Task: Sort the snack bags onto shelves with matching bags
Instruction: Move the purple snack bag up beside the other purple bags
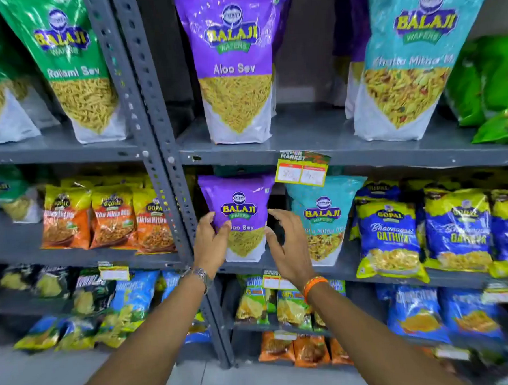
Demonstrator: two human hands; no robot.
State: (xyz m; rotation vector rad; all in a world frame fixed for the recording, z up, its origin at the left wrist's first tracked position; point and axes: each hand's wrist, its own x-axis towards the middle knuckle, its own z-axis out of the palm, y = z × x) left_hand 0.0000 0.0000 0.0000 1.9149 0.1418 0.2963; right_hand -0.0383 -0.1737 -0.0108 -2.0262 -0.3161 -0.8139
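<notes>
small purple bag, upright between two hands

on the left bay, orange gopal bags point(107, 220) stand in a row on the middle shelf, apart from the action. just right of the grey upright post point(169, 179), the left hand point(210, 243) grips the lower left edge of the small purple aloo sev bag point(239, 216), thumb across the front and fingers wrapped behind. the bag stands upright on the middle shelf point(348, 271), its long axis vertical, its base on or just above the board; i cannot tell which. the right hand point(285, 246) is spread and released, fingers curved, just beside the bag's right edge but not clearly touching it. so the bag lies between the hands, the left one holding, the right one nearest the free side. right again stands a teal balaji bag point(322, 221), close to the purple one, then blue gathiya bags point(390, 235). directly above, on the upper shelf, sits a large purple aloo sev bag point(234, 63), the matching kind, so any lift would run straight up.
</notes>
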